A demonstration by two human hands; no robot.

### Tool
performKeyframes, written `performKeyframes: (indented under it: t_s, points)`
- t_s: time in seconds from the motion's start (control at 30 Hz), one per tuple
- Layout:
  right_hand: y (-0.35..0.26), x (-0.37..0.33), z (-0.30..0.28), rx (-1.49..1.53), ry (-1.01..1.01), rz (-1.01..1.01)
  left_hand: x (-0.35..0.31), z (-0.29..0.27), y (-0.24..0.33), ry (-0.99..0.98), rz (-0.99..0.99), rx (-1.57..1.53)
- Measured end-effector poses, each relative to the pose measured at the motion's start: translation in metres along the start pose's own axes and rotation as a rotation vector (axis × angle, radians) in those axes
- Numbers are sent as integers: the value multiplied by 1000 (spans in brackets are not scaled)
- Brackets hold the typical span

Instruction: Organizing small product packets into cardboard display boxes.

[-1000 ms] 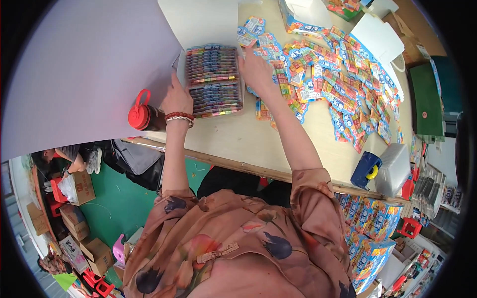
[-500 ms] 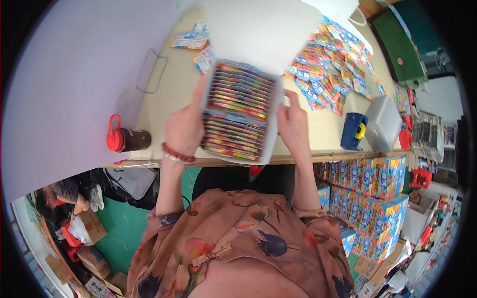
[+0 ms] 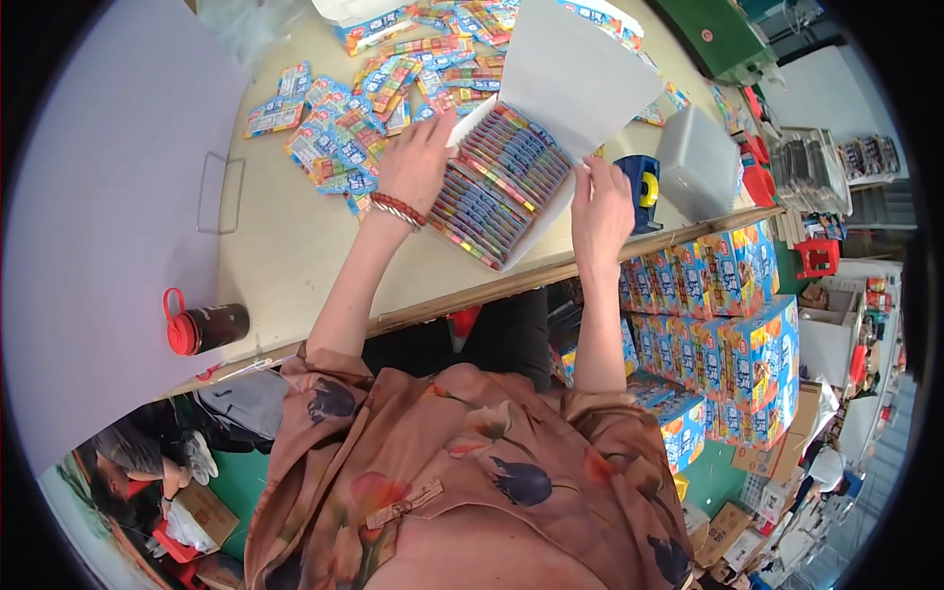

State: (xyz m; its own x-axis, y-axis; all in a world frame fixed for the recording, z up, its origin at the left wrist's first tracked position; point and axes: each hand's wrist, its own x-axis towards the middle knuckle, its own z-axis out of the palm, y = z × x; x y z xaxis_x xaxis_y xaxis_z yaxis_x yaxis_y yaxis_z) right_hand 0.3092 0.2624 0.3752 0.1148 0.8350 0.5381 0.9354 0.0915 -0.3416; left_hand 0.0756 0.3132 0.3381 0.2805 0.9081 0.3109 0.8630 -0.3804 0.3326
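Observation:
A white cardboard box [image 3: 539,232] sits on the table, its lid [image 3: 580,74] raised away from me. Two rows of colourful flat packets [image 3: 511,157] stand packed on edge inside it. My left hand [image 3: 417,165], with a red beaded bracelet at the wrist, is closed at the box's left side flap; its fingertips are partly hidden. My right hand [image 3: 602,205] pinches the right side flap near the lid's corner.
Loose packets [image 3: 339,138] lie heaped left of and behind the box. A dark bottle with red cap [image 3: 202,326] stands at left. At right are a blue tape dispenser [image 3: 641,197] and a translucent container [image 3: 698,162]. Stacked printed boxes [image 3: 718,364] stand beside the table.
The box has shifted right in view and turned, and now sits on the table with its lid upright. Both hands have moved up its sides to the flaps. The view has turned too.

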Motion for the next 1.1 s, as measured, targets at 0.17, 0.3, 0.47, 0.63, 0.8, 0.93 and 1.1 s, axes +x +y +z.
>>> performKeyframes:
  t_s: [0.17, 0.3, 0.47, 0.63, 0.8, 0.93, 1.1]
  points:
    - [-8, 47, 51, -92, -164, -204, -5, 27, 51, -19, 291, -93]
    - [-7, 70, 69, -251, -474, -279, -3, 61, 57, -172, 166, -67]
    - [1, 80, 88, -266, -463, -551, -7, 66, 56, -189, 167, -44]
    - [12, 94, 106, -280, -509, -537, -8, 63, 56, -196, 189, -12]
    - [38, 92, 106, -154, -608, -571, -7, 56, 67, -288, 169, 73]
    - [-3, 82, 73, -121, -513, -550, -12, 51, 60, -326, 150, 122]
    - [-23, 99, 78, -94, -360, -916, -14, 40, 49, 90, 135, -70]
